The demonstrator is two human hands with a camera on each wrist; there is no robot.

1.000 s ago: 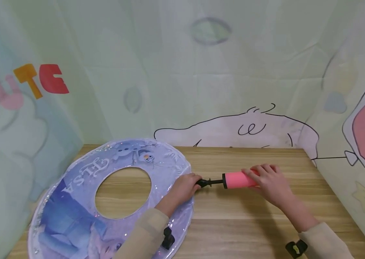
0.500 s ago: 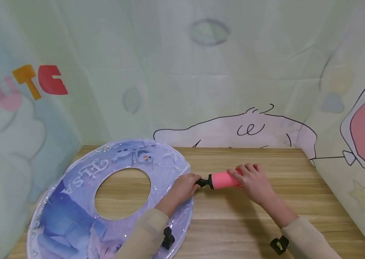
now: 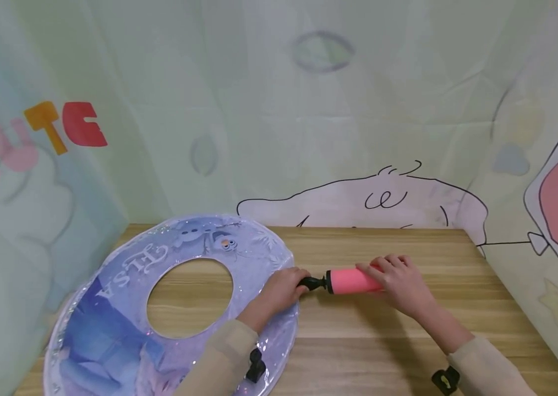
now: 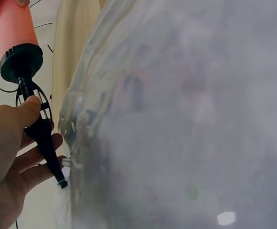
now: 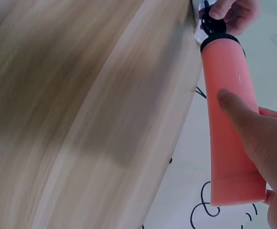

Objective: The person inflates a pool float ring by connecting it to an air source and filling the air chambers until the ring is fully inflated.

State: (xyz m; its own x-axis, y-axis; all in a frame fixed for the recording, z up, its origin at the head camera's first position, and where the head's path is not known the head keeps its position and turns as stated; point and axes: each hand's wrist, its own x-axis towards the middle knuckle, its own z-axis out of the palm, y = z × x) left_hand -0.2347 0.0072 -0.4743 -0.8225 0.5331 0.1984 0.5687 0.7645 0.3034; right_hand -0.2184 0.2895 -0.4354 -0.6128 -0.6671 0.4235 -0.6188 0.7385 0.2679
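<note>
A hand pump with a pink barrel point(image 3: 350, 281) and black end parts lies lengthwise between both hands, beside an inflated swim ring point(image 3: 125, 269) printed in blue and purple. My left hand point(image 3: 281, 289) pinches the pump's black nozzle end point(image 4: 45, 143) between thumb and fingers at the ring's right edge. In the left wrist view, the nozzle's thin tip is right at the ring's clear rim, close to a small clear stub point(image 4: 67, 162). My right hand point(image 3: 403, 286) grips the barrel, thumb along its near side. A short length of black rod shows between barrel and nozzle.
The wood-grain table point(image 3: 338, 352) carries the ring, whose large hole shows the tabletop. Printed fabric walls point(image 3: 259, 110) stand behind and at both sides. Small black cameras point(image 3: 446, 380) are worn at both wrists, over beige sleeves.
My right hand slid the pink barrel left until the black rod was covered, then drew it slightly back right. My left hand keeps its hold on the nozzle end.
</note>
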